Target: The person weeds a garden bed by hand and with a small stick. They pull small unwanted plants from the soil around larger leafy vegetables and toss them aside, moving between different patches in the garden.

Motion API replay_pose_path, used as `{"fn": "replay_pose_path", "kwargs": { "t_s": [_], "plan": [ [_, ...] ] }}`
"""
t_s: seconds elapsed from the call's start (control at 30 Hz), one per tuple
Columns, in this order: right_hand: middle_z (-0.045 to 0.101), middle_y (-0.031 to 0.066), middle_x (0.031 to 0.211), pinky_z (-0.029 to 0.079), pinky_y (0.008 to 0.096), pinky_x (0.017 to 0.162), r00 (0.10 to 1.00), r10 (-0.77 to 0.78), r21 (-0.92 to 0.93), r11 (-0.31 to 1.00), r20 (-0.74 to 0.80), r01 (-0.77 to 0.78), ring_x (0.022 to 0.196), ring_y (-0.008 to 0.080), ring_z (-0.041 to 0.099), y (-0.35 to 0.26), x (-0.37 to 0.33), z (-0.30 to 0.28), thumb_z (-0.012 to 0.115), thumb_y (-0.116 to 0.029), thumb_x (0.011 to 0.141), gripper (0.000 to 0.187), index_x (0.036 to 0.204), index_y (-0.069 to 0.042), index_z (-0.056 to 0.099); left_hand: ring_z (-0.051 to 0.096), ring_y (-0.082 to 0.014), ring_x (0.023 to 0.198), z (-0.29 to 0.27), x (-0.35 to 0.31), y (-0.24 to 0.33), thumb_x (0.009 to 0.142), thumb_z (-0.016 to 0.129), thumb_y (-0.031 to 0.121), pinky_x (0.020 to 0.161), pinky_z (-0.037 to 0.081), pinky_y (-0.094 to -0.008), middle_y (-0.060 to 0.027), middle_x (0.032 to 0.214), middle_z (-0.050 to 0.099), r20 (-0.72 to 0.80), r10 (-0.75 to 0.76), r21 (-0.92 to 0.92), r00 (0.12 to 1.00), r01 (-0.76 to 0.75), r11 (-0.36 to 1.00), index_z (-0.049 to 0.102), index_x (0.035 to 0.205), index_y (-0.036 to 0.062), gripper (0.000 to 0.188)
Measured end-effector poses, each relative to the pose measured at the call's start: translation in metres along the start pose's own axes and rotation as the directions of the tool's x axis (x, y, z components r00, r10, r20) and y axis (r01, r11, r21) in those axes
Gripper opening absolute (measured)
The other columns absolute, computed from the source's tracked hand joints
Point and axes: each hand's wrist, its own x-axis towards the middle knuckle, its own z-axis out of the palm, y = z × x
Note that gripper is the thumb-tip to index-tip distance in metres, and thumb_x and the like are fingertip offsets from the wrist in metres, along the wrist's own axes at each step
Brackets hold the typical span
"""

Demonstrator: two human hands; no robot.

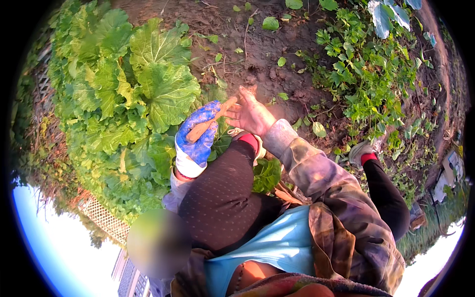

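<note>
Mid-frame, the gloved left hand [194, 147] curls round a wooden handle [204, 129], likely steadying it, beside the right hand's [254, 115] spread, seemingly empty fingers.

A brown, likely wooden handle [199, 130], held slanting upward right.

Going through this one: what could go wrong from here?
The bare right hand is by the far end of the brown stick-like tool, so it might get scraped or nicked. The gloved left hand, gripping the tool, sits close beside broad green leaves, which could tear if it swings outward.
</note>
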Motion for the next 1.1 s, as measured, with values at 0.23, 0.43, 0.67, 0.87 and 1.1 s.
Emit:
{"fn": "replay_pose_path", "kwargs": {
  "t_s": [0.23, 0.43, 0.67, 0.87, 1.1],
  "plan": [
    [0.051, 0.0085, 0.081, 0.049, 0.0418, 0.065, 0.933, -0.162, 0.242, 0.938, -0.322, 0.247, 0.073, 0.0229, 0.051, 0.034, 0.049, 0.019, 0.041, -0.013, 0.096, 0.01, 0.096, -0.004, 0.044, 0.052, -0.0274, 0.12, -0.02, -0.005, 0.003, 0.082, 0.062, -0.004, 0.103, 0.038, -0.0368, -0.0147, 0.122, 0.058, 0.194, -0.068, 0.098, 0.979, 0.05, 0.994, 0.061, 0.109, 0.0011, 0.028],
    [0.049, 0.0102, 0.069, 0.047, 0.0415, 0.049, 0.853, -0.235, 0.107, 0.942, -0.467, 0.319, 0.055, 0.0259, 0.051, 0.071, 0.087, 0.018, 0.041, -0.017, 0.091, 0.012, 0.092, -0.005, 0.042, 0.043, -0.0238, 0.128, -0.072, -0.016, 0.027, 0.085, 0.056, 0.004, 0.102, 0.037, -0.0357, -0.0136, 0.14, 0.042, 0.398, -0.373, -0.302, 0.838, 0.503, 0.81, 0.043, 0.134, 0.0003, 0.05],
    [0.051, 0.0096, 0.066, 0.041, 0.0357, 0.04, 0.75, -0.373, -0.265, 0.926, -0.546, 0.268, 0.047, 0.0225, 0.05, 0.083, 0.099, -0.015, 0.041, -0.017, 0.092, 0.016, 0.089, -0.002, 0.047, 0.057, -0.0117, 0.088, -0.047, -0.068, -0.052, 0.094, 0.053, 0.01, 0.063, 0.049, -0.0234, -0.0121, 0.118, 0.056, 0.235, -0.707, -0.137, 0.668, 0.742, 0.656, 0.035, 0.138, 0.0034, 0.048],
    [0.051, 0.0134, 0.073, 0.046, 0.0439, 0.055, 0.803, -0.357, -0.107, 0.931, -0.477, 0.35, 0.061, 0.026, 0.052, 0.036, 0.121, -0.023, 0.042, -0.022, 0.094, 0.023, 0.091, 0.0, 0.048, 0.059, -0.0152, 0.096, -0.013, 0.008, -0.025, 0.093, 0.049, 0.005, 0.059, 0.048, -0.0224, -0.0099, 0.122, 0.055, 0.19, -0.78, -0.085, 0.597, 0.801, 0.592, 0.04, 0.134, 0.0007, 0.043],
    [0.054, 0.0116, 0.076, 0.048, 0.0404, 0.052, 0.821, -0.325, -0.411, 0.903, -0.469, 0.123, 0.06, 0.0244, 0.055, 0.033, 0.116, -0.039, 0.041, -0.022, 0.095, 0.023, 0.094, 0.0, 0.048, 0.056, -0.0112, 0.082, -0.016, -0.049, -0.098, 0.095, 0.05, 0.008, 0.055, 0.048, -0.0239, -0.0083, 0.109, 0.058, 0.278, -0.729, -0.28, 0.625, 0.779, 0.561, 0.034, 0.142, 0.0109, 0.049]
  ]
}}
